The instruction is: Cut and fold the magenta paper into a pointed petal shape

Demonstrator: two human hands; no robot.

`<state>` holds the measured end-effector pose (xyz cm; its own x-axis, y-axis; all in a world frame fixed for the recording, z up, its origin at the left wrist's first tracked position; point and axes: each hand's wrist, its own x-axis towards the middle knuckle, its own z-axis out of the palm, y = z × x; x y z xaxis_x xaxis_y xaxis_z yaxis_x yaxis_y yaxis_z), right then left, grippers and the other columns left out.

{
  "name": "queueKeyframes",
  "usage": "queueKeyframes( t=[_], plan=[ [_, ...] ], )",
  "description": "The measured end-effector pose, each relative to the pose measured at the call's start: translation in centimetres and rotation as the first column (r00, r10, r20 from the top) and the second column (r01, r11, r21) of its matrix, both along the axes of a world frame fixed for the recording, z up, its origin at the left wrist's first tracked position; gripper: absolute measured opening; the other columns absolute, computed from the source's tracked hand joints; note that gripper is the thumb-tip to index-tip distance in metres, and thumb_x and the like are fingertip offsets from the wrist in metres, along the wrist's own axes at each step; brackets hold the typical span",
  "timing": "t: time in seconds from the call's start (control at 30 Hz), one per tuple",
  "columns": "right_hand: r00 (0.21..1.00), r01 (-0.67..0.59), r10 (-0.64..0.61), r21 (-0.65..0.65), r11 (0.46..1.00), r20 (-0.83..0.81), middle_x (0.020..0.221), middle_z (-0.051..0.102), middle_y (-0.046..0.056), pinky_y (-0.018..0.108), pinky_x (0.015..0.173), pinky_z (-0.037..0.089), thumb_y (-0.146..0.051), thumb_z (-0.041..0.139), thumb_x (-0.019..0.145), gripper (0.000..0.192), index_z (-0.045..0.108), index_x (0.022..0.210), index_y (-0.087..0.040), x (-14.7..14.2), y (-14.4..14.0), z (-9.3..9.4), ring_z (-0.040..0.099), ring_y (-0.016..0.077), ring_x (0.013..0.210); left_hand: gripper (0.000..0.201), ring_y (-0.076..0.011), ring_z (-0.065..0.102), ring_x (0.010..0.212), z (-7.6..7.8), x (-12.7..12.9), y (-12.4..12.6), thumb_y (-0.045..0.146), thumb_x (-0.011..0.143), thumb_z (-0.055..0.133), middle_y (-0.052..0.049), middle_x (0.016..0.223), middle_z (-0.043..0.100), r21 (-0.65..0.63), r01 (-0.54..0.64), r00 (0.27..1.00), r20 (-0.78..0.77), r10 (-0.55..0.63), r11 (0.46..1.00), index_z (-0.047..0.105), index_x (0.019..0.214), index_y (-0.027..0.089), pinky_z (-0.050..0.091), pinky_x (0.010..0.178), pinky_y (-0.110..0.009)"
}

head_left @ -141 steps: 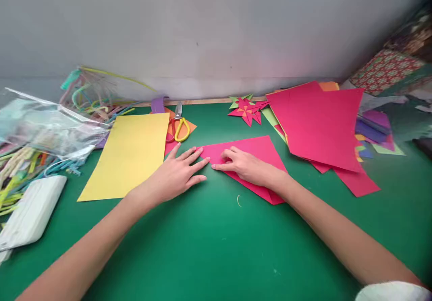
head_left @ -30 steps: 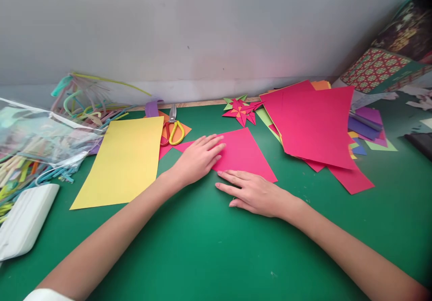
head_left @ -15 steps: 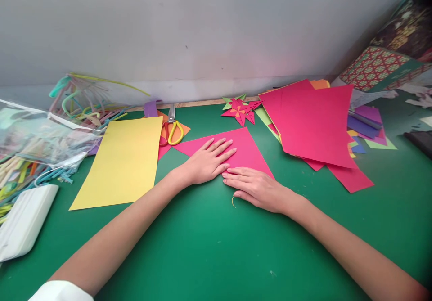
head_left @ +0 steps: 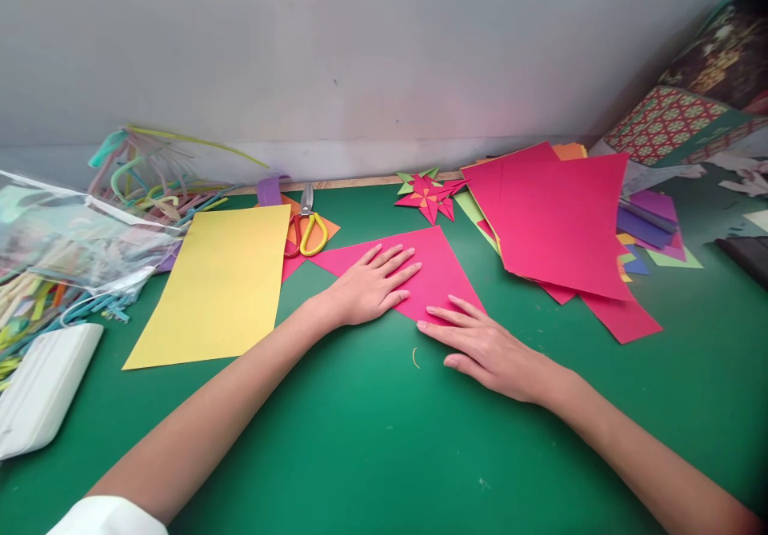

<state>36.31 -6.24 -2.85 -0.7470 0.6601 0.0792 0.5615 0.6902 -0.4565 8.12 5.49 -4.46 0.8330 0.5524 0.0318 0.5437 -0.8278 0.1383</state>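
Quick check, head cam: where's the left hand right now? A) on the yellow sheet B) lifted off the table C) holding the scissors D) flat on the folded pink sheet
D: the left hand lies palm-down, fingers spread, on the folded pink sheet; the scissors and the yellow sheet lie untouched to its left.

The folded paper (head_left: 432, 267) lies mid-worktop (head_left: 360, 439). Left of it lies a flat sheet (head_left: 219, 283), with the scissors (head_left: 312, 227) between them, farther back. Behind the folded paper sits a paper star (head_left: 429, 193); to its right, a stack of sheets (head_left: 558, 223). Both hands, left (head_left: 369, 287) and right (head_left: 486, 347), rest at its near edge.
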Motion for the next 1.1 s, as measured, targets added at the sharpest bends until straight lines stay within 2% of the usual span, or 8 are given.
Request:
queueKeyframes(
  t=[0.2,0.33,0.4,0.53,0.67,0.87,0.97,1.1],
  plan=[
    [1.000,0.010,-0.008,-0.105,0.994,0.023,0.164,0.050,0.007,0.056,0.133,0.023,-0.035,0.053,0.109,0.057,0.040,0.165,-0.028,1.4,-1.2,1.6,0.038,0.0274,0.157,0.065,-0.0275,0.015,0.166,0.0,0.0,0.0,0.056,0.112,0.024,-0.005,0.178,0.015,-0.007,-0.008,1.000,-0.012,0.008,1.000,0.023,0.171,0.028,0.008,0.134,-0.052],
    [0.999,0.050,-0.051,-0.191,0.980,-0.001,0.161,0.054,0.001,0.052,0.132,0.029,-0.038,0.049,0.111,0.045,0.055,0.155,-0.036,2.7,-1.2,2.6,0.038,0.0265,0.157,0.065,-0.0269,0.014,0.166,-0.1,0.1,0.0,0.057,0.112,0.023,-0.005,0.178,0.016,-0.008,-0.012,1.000,-0.006,0.012,1.000,0.023,0.171,0.028,0.007,0.134,-0.051],
    [0.992,0.112,-0.119,-0.167,0.979,-0.030,0.167,0.045,0.002,0.051,0.131,0.032,-0.040,0.048,0.111,0.051,0.046,0.161,-0.034,2.8,-1.2,2.3,0.033,0.0273,0.160,0.066,-0.0270,0.015,0.166,-0.1,0.1,0.0,0.057,0.112,0.023,-0.005,0.178,0.016,-0.011,-0.010,1.000,-0.009,0.010,1.000,0.023,0.171,0.028,0.007,0.134,-0.051],
    [0.999,0.040,-0.039,-0.025,0.999,0.028,0.170,0.041,0.008,0.059,0.132,0.025,-0.042,0.053,0.109,0.066,0.030,0.169,-0.026,2.3,-1.1,0.8,0.027,0.0303,0.162,0.066,-0.0271,0.014,0.166,0.0,0.1,-0.1,0.057,0.112,0.023,-0.004,0.178,0.014,-0.008,-0.013,1.000,-0.017,0.012,1.000,0.023,0.171,0.027,0.006,0.135,-0.051],
    [0.997,-0.067,0.061,0.128,0.990,0.049,0.153,0.063,0.010,0.060,0.132,0.025,-0.034,0.055,0.109,0.056,0.044,0.162,-0.019,2.3,-1.0,0.4,0.043,0.0296,0.155,0.066,-0.0272,0.014,0.166,0.2,0.2,-0.1,0.057,0.112,0.023,-0.005,0.178,0.015,-0.008,-0.014,1.000,-0.022,0.014,1.000,0.024,0.171,0.027,0.008,0.135,-0.051],
    [0.991,-0.038,0.095,0.482,0.876,-0.094,0.111,0.082,0.010,0.051,0.110,0.056,-0.026,0.061,0.104,0.039,0.066,0.142,-0.018,0.0,0.8,2.2,0.074,0.0303,0.114,0.065,-0.0270,0.017,0.166,0.1,0.2,-0.2,0.058,0.112,0.024,-0.005,0.178,0.017,0.009,-0.023,1.000,0.006,0.023,1.000,0.025,0.170,0.028,0.011,0.134,-0.051],
    [0.987,0.158,-0.138,0.369,0.916,-0.080,0.141,0.071,0.010,0.054,0.118,0.049,-0.026,0.050,0.108,0.050,0.050,0.158,-0.026,-3.5,2.6,2.5,0.062,0.0324,0.136,0.068,-0.0275,0.018,0.165,0.1,0.2,-0.3,0.059,0.111,0.028,-0.009,0.178,0.016,0.004,-0.026,0.999,0.041,0.026,1.000,0.024,0.170,0.025,0.015,0.134,-0.052],
    [0.935,0.349,-0.353,0.290,0.891,-0.041,0.176,0.026,0.014,0.060,0.128,0.034,-0.039,0.049,0.108,0.077,0.010,0.173,-0.021,-7.5,4.7,0.7,0.025,0.0362,0.162,0.067,-0.0269,0.018,0.165,0.1,0.2,-0.2,0.051,0.112,0.033,-0.015,0.176,0.022,0.002,-0.009,0.996,0.086,0.008,1.000,0.024,0.169,0.016,0.016,0.134,-0.052]
  ],
)
